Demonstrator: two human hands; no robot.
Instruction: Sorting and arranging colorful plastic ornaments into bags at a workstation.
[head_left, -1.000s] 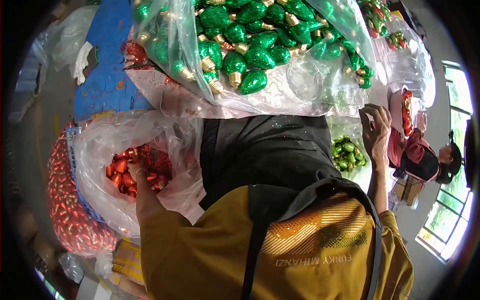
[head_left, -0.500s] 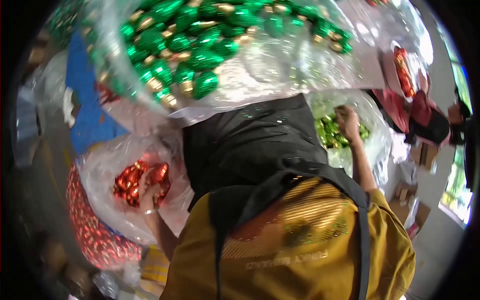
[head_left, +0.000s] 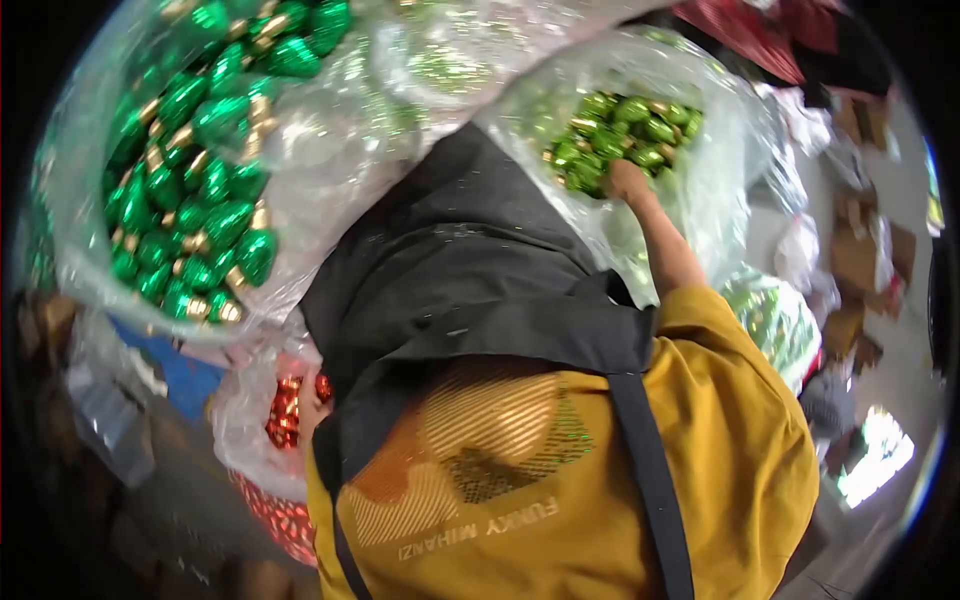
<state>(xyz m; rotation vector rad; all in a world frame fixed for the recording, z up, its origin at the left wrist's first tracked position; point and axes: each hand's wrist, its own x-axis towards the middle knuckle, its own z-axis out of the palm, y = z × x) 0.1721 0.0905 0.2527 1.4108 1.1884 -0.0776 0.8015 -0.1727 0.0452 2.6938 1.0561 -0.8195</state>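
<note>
Light green bulb-shaped ornaments with gold caps lie in a clear plastic bag on my right. My right hand is at the near edge of that pile, its fingers curled closed; what they hold is hidden. On my left, shiny red ornaments sit in another clear bag. My left hand is beside these red pieces, partly covered by my own clothing, and its fingers cannot be made out.
Ahead to the left, a large clear bag holds many dark green bulb ornaments with gold caps. A red-speckled bag stands at lower left. Cardboard boxes and a bag with green contents are at right.
My view has swung toward the right, so the light green pile shows more fully and the red bag less. My right hand is now lower against its pile.
</note>
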